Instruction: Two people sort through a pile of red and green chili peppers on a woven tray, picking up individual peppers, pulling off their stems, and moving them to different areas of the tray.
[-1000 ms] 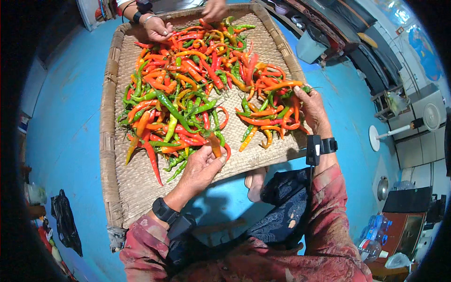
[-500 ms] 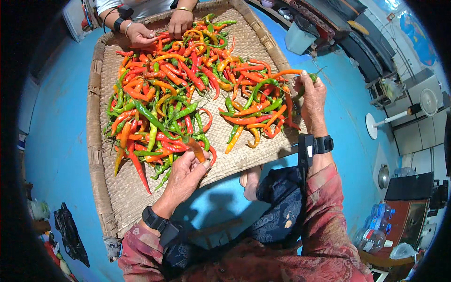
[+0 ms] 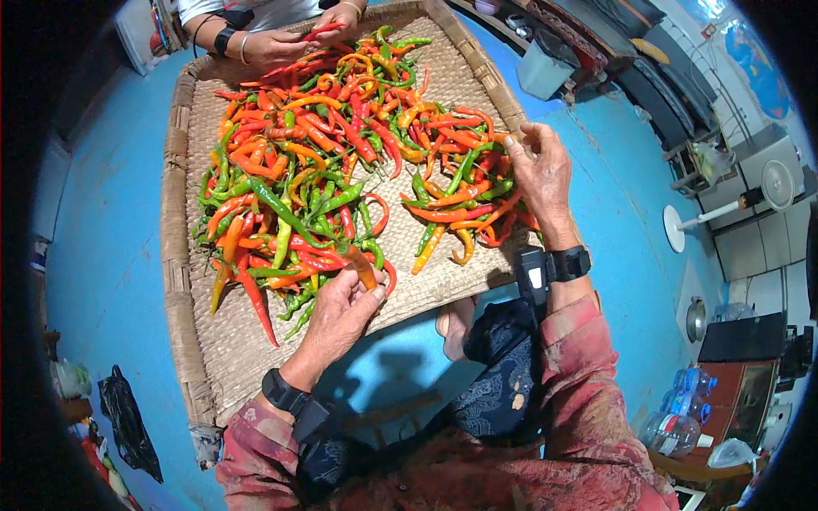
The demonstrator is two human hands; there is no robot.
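My left hand (image 3: 342,308), at the tray's near edge, is closed round an orange-brown chili pepper (image 3: 363,267). Just beyond it lies the large mixed heap of red, orange and green chili peppers (image 3: 294,196). On the right, my right hand (image 3: 543,177) hovers at the edge of a smaller chili pile (image 3: 464,200), thumb and fingers apart, with no pepper visible in it. Part of that pile is hidden behind the hand. All the peppers rest on a woven tray (image 3: 400,298) with a raised rim.
Across the tray, another person's hands (image 3: 285,43) hold a red chili pepper (image 3: 324,31). A light-blue bin (image 3: 545,68) and a white fan (image 3: 777,186) stand to the right, with plastic bottles (image 3: 682,409) lower down. A black bag (image 3: 128,422) lies at the lower left.
My right hand has let go of an orange chili pepper at the right pile and moved slightly left and down. The other person's hands have lifted a red pepper. My left hand stays nearly still.
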